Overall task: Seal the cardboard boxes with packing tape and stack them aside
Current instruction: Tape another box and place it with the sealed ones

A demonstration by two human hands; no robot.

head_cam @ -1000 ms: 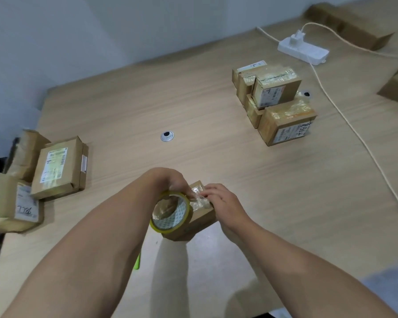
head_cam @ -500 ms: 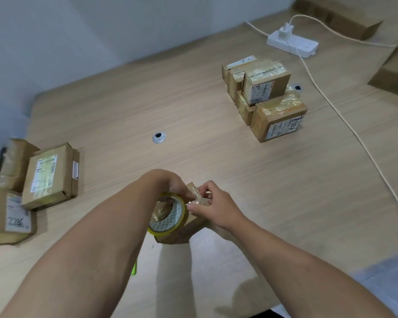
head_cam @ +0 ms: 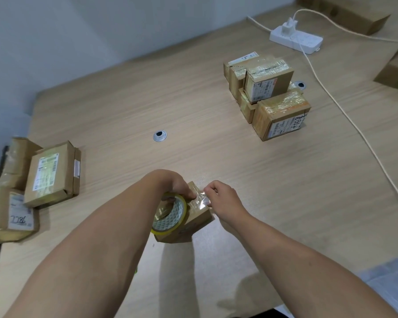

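A small cardboard box (head_cam: 197,220) lies on the wooden table (head_cam: 274,191) just in front of me. My left hand (head_cam: 174,183) grips a roll of clear packing tape (head_cam: 170,216) with a yellowish rim and holds it against the box's left side. A short strip of tape (head_cam: 201,198) runs from the roll over the box top. My right hand (head_cam: 224,199) pinches the free end of that strip just right of the box. A stack of taped boxes (head_cam: 265,92) stands at the far right.
Several more cardboard boxes (head_cam: 52,173) lie at the table's left edge. A white power strip (head_cam: 295,39) and its cord (head_cam: 345,113) run along the right side. Two cable grommets (head_cam: 159,136) sit in the tabletop. Larger cartons (head_cam: 354,13) stand at the far right corner.
My right hand has moved right, off the box top, drawing the tape end away from the roll. The left hand and roll stay against the box.
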